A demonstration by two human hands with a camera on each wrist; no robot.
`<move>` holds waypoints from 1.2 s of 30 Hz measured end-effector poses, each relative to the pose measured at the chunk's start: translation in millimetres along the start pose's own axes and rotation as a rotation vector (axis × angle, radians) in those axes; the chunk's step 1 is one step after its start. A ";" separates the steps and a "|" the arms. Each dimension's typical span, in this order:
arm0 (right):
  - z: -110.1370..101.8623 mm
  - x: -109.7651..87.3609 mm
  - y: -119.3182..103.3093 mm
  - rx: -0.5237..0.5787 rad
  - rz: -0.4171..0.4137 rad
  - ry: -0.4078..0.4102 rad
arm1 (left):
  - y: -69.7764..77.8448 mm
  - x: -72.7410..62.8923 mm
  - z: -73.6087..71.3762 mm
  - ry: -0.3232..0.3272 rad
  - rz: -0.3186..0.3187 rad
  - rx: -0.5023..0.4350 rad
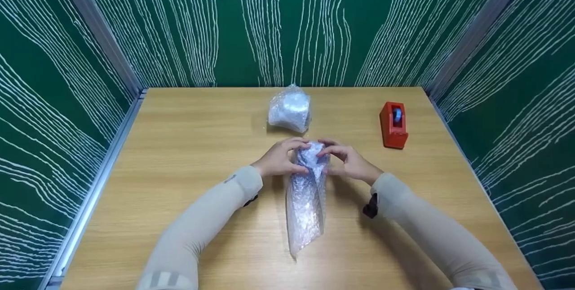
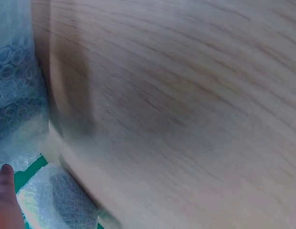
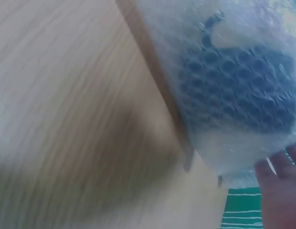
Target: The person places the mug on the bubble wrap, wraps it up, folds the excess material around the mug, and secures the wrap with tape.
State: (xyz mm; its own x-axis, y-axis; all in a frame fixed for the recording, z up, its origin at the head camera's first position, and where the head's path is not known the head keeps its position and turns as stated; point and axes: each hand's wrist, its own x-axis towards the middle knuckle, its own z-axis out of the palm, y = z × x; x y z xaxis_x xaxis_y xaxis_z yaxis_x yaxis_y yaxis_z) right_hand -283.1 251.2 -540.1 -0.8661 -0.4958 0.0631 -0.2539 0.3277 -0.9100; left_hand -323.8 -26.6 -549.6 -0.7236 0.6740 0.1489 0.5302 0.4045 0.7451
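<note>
A sheet of bubble wrap [image 1: 305,211] lies in the middle of the table, folded around something, its long loose end trailing toward the person. Through the plastic in the right wrist view a dark mug [image 3: 238,90] with a curved handle shows. From the left side my left hand [image 1: 284,157] grips the far part of this bundle, thumb near and fingers at the far end. My right hand [image 1: 348,161] holds the opposite side with bent fingers. Beyond the hands stands another bubble-wrapped bundle [image 1: 289,110], which the left wrist view also catches at its lower edge.
A red tape dispenser [image 1: 394,126] with a blue roll stands at the right on the wooden table [image 1: 188,133]. Green panels [image 1: 305,25] with white wavy lines enclose the back and both sides, with metal posts [image 1: 96,25] at the corners.
</note>
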 end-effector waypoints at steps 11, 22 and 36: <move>2.1 7.5 4.2 -0.071 0.034 0.078 | 0.8 10.2 9.4 0.091 -0.005 -0.036; 3.6 19.6 9.3 -0.046 0.047 0.182 | -0.9 21.5 10.7 0.115 -0.049 -0.105; -4.3 27.2 5.6 -0.054 0.155 0.138 | 5.5 18.6 -0.9 -0.015 -0.140 -0.087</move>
State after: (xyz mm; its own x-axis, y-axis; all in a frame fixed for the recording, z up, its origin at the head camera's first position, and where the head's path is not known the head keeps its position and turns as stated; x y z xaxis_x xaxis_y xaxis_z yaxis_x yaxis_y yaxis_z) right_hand -310.0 243.0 -541.7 -0.9464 -0.3225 -0.0166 -0.1329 0.4358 -0.8902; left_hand -334.7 -12.4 -542.1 -0.7805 0.6245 0.0304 0.3839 0.4403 0.8116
